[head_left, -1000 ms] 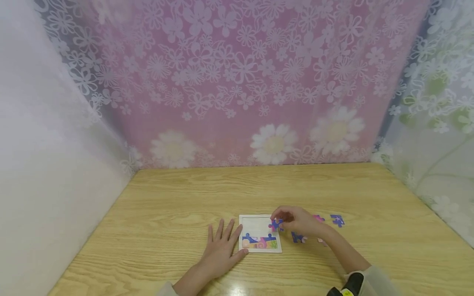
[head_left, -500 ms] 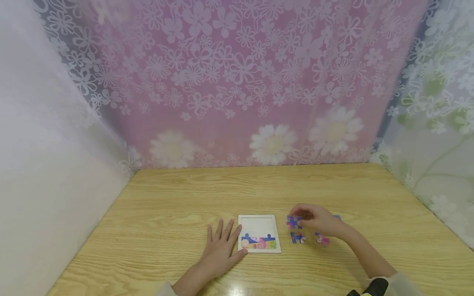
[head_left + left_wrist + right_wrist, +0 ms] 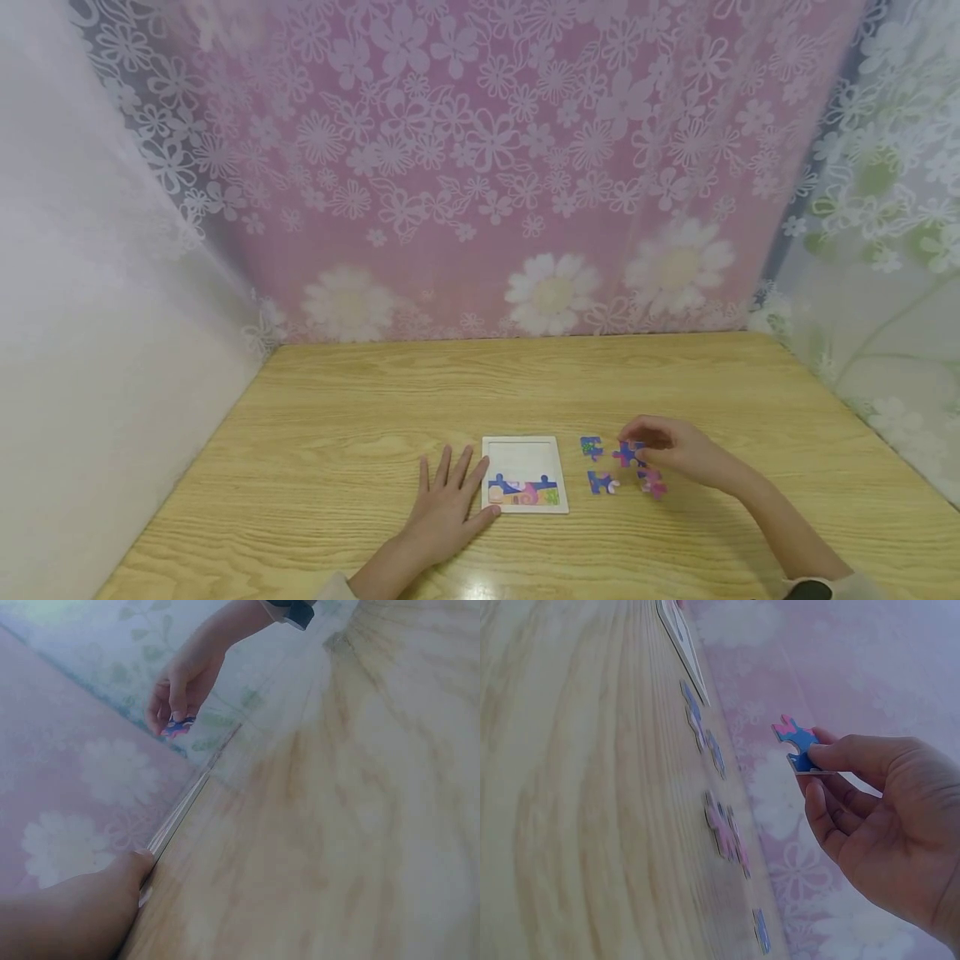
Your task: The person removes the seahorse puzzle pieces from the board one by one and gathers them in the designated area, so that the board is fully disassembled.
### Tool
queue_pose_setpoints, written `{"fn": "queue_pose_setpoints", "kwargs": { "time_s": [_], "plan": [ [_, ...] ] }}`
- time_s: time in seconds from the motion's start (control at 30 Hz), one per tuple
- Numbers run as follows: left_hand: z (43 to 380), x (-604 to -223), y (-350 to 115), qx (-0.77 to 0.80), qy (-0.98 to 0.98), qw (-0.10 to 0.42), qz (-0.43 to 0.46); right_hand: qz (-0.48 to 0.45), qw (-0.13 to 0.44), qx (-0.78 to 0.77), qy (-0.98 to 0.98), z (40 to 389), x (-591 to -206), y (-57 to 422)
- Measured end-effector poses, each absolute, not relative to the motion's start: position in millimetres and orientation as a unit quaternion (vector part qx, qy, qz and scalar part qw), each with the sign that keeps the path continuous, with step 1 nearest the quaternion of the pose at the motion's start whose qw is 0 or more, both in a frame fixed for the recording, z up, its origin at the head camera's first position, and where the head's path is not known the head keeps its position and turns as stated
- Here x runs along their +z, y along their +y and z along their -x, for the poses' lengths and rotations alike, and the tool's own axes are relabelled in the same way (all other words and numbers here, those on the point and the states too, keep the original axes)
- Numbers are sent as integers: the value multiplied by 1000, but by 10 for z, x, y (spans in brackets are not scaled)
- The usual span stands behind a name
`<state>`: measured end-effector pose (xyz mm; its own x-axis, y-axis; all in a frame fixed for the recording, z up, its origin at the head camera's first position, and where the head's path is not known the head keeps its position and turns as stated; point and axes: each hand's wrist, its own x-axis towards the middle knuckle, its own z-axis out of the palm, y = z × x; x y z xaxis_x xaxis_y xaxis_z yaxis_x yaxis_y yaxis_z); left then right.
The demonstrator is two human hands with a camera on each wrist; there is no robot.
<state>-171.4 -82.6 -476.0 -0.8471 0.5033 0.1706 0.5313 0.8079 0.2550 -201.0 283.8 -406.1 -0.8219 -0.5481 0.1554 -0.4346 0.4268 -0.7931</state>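
My right hand (image 3: 675,452) pinching a blue-and-pink jigsaw piece (image 3: 802,741) above the tabletop (image 3: 375,400), my left hand (image 3: 446,510) spread, touching the puzzle tray (image 3: 562,475) between my hands, loose pieces (image 3: 602,482) near my right, seemingly five

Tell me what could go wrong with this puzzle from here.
The right grip pinches a piece near one edge above the table, so it might slip and drop.

Loose pieces lie just beneath and beside it; a low sweep could knock them askew.

In the tray, the fitted row has open space above it, so a bump could perhaps shift it.
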Motion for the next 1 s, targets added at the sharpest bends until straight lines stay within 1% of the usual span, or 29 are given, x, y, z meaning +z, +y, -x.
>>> {"fn": "queue_pose_setpoints", "kwargs": {
  "time_s": [0.17, 0.43, 0.73, 1.0],
  "plan": [
    [1723, -4769, -830, -150, -949, 47, 274, 298, 39, -431, 851, 1977, -4062, 2958],
    [1706, -4742, -825, -149, -950, 42, 271, 278, 40, -441, 852, 1928, -4073, 3120],
    [1695, -4703, -820, -147, -950, 44, 274, 266, 23, -418, 868, 1857, -4072, 3283],
    [1697, -4720, -819, -148, -950, 42, 273, 274, 3, -415, 868, 1816, -4117, 3398]
  ]
}}
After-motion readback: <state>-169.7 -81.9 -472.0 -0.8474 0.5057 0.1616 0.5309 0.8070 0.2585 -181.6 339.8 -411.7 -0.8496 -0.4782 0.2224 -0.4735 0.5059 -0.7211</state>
